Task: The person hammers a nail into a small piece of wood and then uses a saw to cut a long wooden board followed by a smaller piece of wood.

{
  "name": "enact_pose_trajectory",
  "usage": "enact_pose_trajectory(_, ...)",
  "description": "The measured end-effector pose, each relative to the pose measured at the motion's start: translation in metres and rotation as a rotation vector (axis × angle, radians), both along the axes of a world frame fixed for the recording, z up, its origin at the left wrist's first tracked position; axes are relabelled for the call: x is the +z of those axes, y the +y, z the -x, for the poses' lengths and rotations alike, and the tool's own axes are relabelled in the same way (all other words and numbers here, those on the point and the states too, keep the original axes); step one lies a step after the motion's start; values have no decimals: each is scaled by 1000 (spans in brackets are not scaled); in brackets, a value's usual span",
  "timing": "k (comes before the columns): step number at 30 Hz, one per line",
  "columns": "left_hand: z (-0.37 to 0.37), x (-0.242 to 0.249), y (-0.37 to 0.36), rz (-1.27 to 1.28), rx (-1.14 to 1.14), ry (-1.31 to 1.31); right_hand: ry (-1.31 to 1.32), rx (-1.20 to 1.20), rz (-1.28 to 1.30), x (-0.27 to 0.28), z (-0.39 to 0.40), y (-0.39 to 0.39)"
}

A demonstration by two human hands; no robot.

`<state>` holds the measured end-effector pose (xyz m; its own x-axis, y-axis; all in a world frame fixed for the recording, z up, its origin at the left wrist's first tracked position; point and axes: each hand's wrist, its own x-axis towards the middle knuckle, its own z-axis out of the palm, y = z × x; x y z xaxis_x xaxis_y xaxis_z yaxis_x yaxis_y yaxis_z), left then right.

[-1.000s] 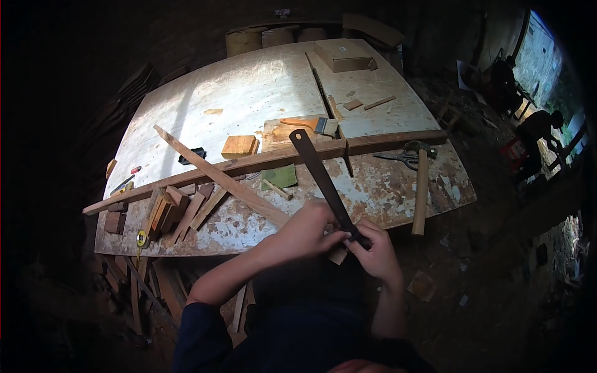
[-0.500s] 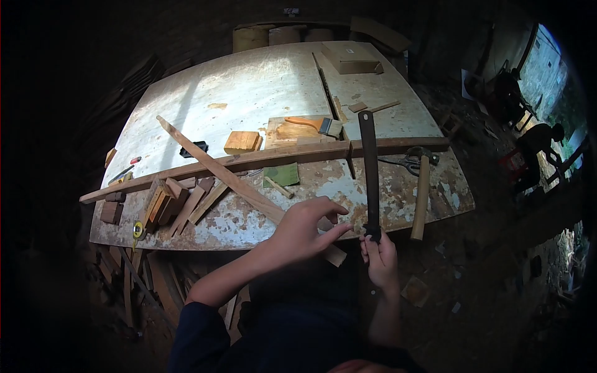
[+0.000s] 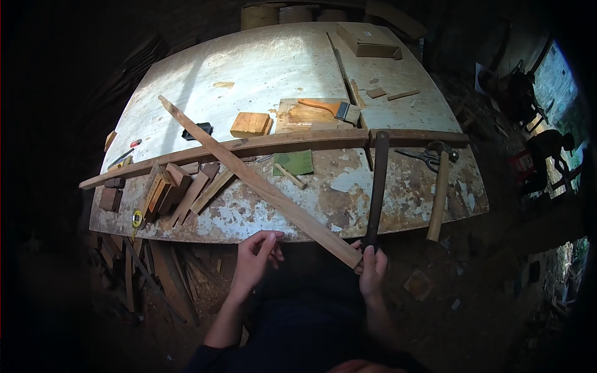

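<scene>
Dark flat tool (image 3: 377, 186) is in the right hand (image 3: 372, 267) alone now. A second ago both hands were on its near end; half a second ago the left was off it but just beside. Left hand (image 3: 254, 260) has since dropped away to the left, by the table's near edge. Means the right hand carries the tool unaided, left is free.

Right hand: fingers wrapped round the tool's near end, thumb along it. Left hand: loosely curled, nothing visible in it, well apart from the tool.

Tool points away from the right hand, over the near part of the table (image 3: 348, 202), far end with the hole overlapping the long batten (image 3: 298, 140) in view. Can't tell if it touches.

Wood strip (image 3: 298, 217) slants from far left across the batten, near end right at the right hand's fingers; contact unclear. Hammer (image 3: 438, 199) to the right of the tool, pliers-like tool (image 3: 428, 161) just beside its head.
</scene>
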<state>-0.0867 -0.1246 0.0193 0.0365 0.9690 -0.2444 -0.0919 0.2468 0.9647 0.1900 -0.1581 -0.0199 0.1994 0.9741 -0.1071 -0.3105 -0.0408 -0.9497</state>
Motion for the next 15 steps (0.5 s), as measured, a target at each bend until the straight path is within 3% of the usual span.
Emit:
enact_pose_trajectory(4,-4,-10,10,-16,10,-72,-208,-4,-53,-14,11,4)
enact_pose_trajectory(15,-26,-14,49,55,-55,-432,51,104,48,-4,3,0)
